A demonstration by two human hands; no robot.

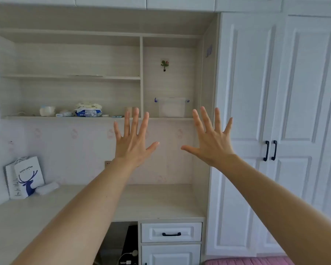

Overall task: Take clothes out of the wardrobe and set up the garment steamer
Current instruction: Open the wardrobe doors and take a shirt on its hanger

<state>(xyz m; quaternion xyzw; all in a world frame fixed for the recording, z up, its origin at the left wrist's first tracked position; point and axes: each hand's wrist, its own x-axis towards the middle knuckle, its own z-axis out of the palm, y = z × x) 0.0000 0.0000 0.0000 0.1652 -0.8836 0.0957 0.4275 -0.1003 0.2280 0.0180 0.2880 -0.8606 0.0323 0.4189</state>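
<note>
Both hands, left hand (133, 142) and right hand (211, 143), are spread, holding nothing, probably before starting; the white panelled wardrobe (275, 111) stands closed at three o'clock; no steamer shows.

wardrobe doors (275, 111) closed, handles (270, 150) unobstructed | desk top (157, 203) bare centrally | paper bag (25, 176) at far left
</note>
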